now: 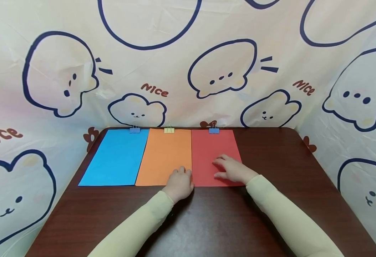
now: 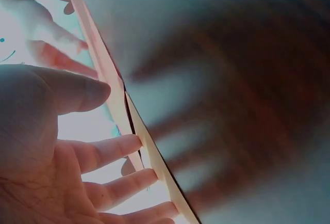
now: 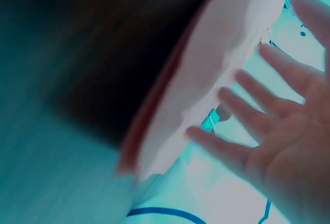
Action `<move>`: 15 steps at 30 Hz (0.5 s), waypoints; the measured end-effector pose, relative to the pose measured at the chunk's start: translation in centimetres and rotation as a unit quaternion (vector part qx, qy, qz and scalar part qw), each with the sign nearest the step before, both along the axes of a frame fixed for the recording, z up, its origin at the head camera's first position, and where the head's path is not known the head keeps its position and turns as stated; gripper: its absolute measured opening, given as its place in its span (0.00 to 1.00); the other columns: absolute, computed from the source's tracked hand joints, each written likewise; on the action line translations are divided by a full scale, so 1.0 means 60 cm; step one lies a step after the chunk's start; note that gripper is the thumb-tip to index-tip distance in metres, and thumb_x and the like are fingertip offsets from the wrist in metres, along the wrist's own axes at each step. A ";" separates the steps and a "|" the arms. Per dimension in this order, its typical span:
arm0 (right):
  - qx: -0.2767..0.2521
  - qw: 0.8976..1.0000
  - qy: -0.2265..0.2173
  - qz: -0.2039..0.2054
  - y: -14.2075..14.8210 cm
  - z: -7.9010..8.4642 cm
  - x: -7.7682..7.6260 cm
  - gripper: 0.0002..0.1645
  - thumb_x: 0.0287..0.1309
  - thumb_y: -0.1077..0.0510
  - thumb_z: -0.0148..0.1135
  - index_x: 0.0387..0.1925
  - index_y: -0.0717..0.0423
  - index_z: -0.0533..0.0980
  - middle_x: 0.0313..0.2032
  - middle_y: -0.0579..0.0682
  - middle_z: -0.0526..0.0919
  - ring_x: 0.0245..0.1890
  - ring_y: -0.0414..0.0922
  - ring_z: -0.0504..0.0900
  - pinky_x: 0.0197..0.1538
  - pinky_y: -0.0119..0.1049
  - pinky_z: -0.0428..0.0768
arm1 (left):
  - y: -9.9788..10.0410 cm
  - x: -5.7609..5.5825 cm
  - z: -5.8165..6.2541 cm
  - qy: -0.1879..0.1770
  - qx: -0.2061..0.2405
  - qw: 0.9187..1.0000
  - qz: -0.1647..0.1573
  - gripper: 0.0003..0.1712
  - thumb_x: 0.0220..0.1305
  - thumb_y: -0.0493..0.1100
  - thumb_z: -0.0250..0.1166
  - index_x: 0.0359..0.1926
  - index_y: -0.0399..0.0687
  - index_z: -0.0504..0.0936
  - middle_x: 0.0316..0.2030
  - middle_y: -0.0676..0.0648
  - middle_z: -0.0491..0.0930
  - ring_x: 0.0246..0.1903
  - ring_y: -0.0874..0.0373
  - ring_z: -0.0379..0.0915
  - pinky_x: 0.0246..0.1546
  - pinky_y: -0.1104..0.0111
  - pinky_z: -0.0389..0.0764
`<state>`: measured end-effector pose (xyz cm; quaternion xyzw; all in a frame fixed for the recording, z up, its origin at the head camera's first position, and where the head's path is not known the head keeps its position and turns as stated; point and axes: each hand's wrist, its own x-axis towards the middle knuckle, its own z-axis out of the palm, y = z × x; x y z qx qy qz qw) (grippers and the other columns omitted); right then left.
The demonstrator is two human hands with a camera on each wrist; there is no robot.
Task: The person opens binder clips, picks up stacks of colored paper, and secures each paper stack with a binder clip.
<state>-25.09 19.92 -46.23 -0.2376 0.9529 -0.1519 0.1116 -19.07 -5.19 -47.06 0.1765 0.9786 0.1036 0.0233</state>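
Observation:
A blue sheet (image 1: 115, 157), an orange sheet (image 1: 165, 150) and a red sheet (image 1: 204, 148) lie side by side on the dark wooden table. My left hand (image 1: 179, 184) rests at the near right corner of the orange sheet, by the seam with the red one. In the left wrist view, the fingertips (image 2: 135, 142) touch the orange surface and the thumb stands apart. My right hand (image 1: 234, 169) is over the near right part of the red sheet, its fingers (image 3: 237, 100) spread and holding nothing in the right wrist view.
Along the table's back edge, a blue binder clip (image 1: 135, 130), a yellow binder clip (image 1: 169, 130) and another blue binder clip (image 1: 214, 130) each sit on one sheet's far edge. A cartoon-printed cloth (image 1: 175, 67) hangs behind and on both sides of the table (image 1: 271, 153).

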 end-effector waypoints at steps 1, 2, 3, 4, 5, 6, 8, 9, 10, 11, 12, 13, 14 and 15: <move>-0.011 1.000 0.008 -0.001 0.002 0.001 0.003 0.38 0.64 0.43 0.70 0.71 0.52 0.72 0.70 0.58 0.68 0.70 0.58 0.70 0.70 0.55 0.72 | -0.001 -0.001 0.000 -0.008 0.006 1.000 0.002 0.16 0.70 0.48 0.66 0.48 0.40 0.80 0.47 0.37 0.76 0.40 0.43 0.73 0.39 0.54 0.79; -0.020 1.000 0.019 -0.001 0.005 0.003 0.005 0.38 0.65 0.43 0.70 0.71 0.52 0.72 0.69 0.58 0.69 0.69 0.58 0.70 0.70 0.55 0.72 | -0.001 -0.002 0.000 -0.017 0.014 1.000 0.006 0.18 0.70 0.48 0.66 0.51 0.39 0.80 0.50 0.37 0.76 0.43 0.42 0.73 0.41 0.52 0.79; -0.030 0.999 0.028 -0.002 0.007 0.005 0.008 0.37 0.65 0.44 0.69 0.70 0.52 0.73 0.69 0.57 0.69 0.69 0.57 0.70 0.70 0.55 0.73 | -0.002 -0.002 0.000 -0.025 0.022 0.999 0.009 0.19 0.71 0.49 0.65 0.53 0.39 0.80 0.53 0.36 0.75 0.46 0.40 0.73 0.44 0.51 0.79; -0.036 0.999 0.039 -0.001 0.009 0.007 0.012 0.35 0.65 0.44 0.69 0.70 0.52 0.73 0.68 0.57 0.70 0.68 0.57 0.71 0.69 0.55 0.74 | -0.003 -0.003 0.000 -0.034 0.030 0.999 0.012 0.21 0.71 0.49 0.65 0.55 0.39 0.79 0.57 0.35 0.74 0.50 0.39 0.72 0.46 0.50 0.79; -0.041 0.998 0.050 -0.001 0.011 0.010 0.015 0.34 0.65 0.45 0.70 0.69 0.53 0.74 0.67 0.57 0.71 0.67 0.57 0.72 0.68 0.55 0.74 | -0.005 -0.003 0.000 -0.041 0.036 0.998 0.015 0.22 0.72 0.50 0.65 0.58 0.38 0.78 0.60 0.35 0.72 0.53 0.38 0.71 0.49 0.49 0.79; -0.044 0.997 0.057 0.000 0.012 0.012 0.019 0.34 0.65 0.46 0.70 0.68 0.53 0.75 0.66 0.57 0.71 0.66 0.57 0.72 0.68 0.54 0.75 | -0.006 -0.003 0.001 -0.047 0.043 0.998 0.018 0.23 0.72 0.50 0.64 0.59 0.38 0.77 0.62 0.35 0.71 0.55 0.37 0.70 0.51 0.48 0.78; -0.044 0.997 0.069 -0.001 0.014 0.015 0.027 0.32 0.65 0.46 0.70 0.67 0.53 0.76 0.65 0.56 0.73 0.64 0.55 0.74 0.67 0.53 0.76 | -0.010 -0.003 0.002 -0.054 0.053 0.997 0.021 0.25 0.72 0.49 0.64 0.61 0.36 0.76 0.64 0.34 0.69 0.59 0.36 0.68 0.54 0.46 0.77; -0.041 0.996 0.078 0.000 0.014 0.017 0.031 0.32 0.65 0.47 0.71 0.66 0.52 0.77 0.64 0.56 0.73 0.64 0.55 0.75 0.66 0.52 0.77 | -0.012 -0.003 0.003 -0.054 0.055 0.997 0.021 0.26 0.72 0.49 0.64 0.61 0.35 0.75 0.65 0.33 0.69 0.60 0.36 0.67 0.56 0.46 0.76; -0.039 0.995 0.087 0.000 0.014 0.017 0.036 0.31 0.64 0.47 0.71 0.66 0.52 0.77 0.63 0.55 0.74 0.63 0.54 0.75 0.66 0.52 0.77 | -0.014 -0.003 0.005 -0.053 0.057 0.997 0.020 0.27 0.73 0.49 0.64 0.62 0.34 0.75 0.65 0.33 0.68 0.61 0.36 0.66 0.57 0.46 0.76; -0.038 0.995 0.098 0.000 0.014 0.018 0.041 0.31 0.64 0.47 0.71 0.65 0.52 0.78 0.63 0.55 0.75 0.63 0.54 0.76 0.66 0.53 0.77 | -0.016 -0.002 0.007 -0.050 0.061 0.997 0.019 0.26 0.73 0.49 0.64 0.62 0.34 0.75 0.65 0.33 0.68 0.62 0.36 0.66 0.58 0.46 0.75; -0.036 0.993 0.111 0.001 0.014 0.018 0.046 0.31 0.64 0.47 0.72 0.65 0.53 0.78 0.62 0.55 0.75 0.62 0.54 0.76 0.66 0.55 0.76 | -0.018 -0.002 0.010 -0.044 0.065 0.997 0.017 0.26 0.73 0.49 0.64 0.62 0.34 0.75 0.65 0.33 0.69 0.62 0.36 0.66 0.58 0.45 0.75; -0.034 0.992 0.125 0.001 0.013 0.018 0.051 0.30 0.63 0.47 0.72 0.64 0.53 0.79 0.62 0.56 0.76 0.62 0.55 0.77 0.65 0.56 0.76 | -0.020 -0.001 0.012 -0.037 0.067 0.997 0.014 0.26 0.72 0.48 0.64 0.62 0.33 0.75 0.64 0.33 0.69 0.63 0.36 0.66 0.59 0.45 0.75; -0.035 0.990 0.140 0.002 0.013 0.018 0.058 0.30 0.63 0.48 0.73 0.63 0.54 0.79 0.61 0.57 0.76 0.61 0.56 0.77 0.65 0.58 0.76 | -0.021 0.000 0.015 -0.029 0.070 0.997 0.012 0.26 0.73 0.48 0.64 0.62 0.34 0.75 0.64 0.33 0.70 0.63 0.36 0.67 0.59 0.46 0.76; -0.035 0.988 0.153 0.001 0.012 0.018 0.063 0.30 0.62 0.48 0.73 0.63 0.54 0.79 0.61 0.57 0.77 0.61 0.56 0.77 0.65 0.59 0.75 | -0.023 0.001 0.018 -0.021 0.074 0.997 0.009 0.26 0.73 0.48 0.64 0.62 0.34 0.76 0.64 0.33 0.71 0.63 0.37 0.67 0.59 0.46 0.76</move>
